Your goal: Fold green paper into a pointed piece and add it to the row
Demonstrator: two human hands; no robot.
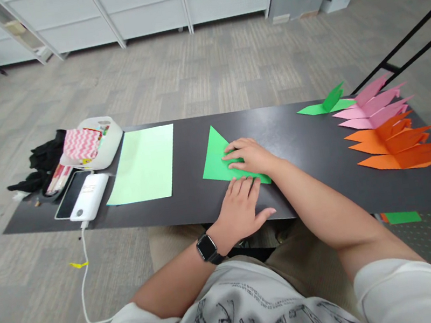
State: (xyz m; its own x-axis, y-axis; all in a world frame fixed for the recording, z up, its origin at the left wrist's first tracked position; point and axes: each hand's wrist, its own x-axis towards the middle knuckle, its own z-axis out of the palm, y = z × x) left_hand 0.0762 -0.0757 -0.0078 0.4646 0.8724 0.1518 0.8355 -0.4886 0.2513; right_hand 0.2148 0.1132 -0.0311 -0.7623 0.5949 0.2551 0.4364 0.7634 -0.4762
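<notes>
A folded sheet of green paper [215,157], shaped like a triangle, lies on the black table [189,204] in front of me. My right hand [249,156] rests flat on its right part, fingers stretched out and pressing down. My left hand [242,203], with a black watch on the wrist, lies flat just below it, fingertips touching the paper's lower edge. Neither hand grips anything.
A light green sheet [143,165] lies to the left. Beyond it are a white power bank [89,197], a phone [69,196] and a white tray [109,145] of supplies. Folded pink [372,106], orange [397,146] and green [327,103] paper pieces sit at the right.
</notes>
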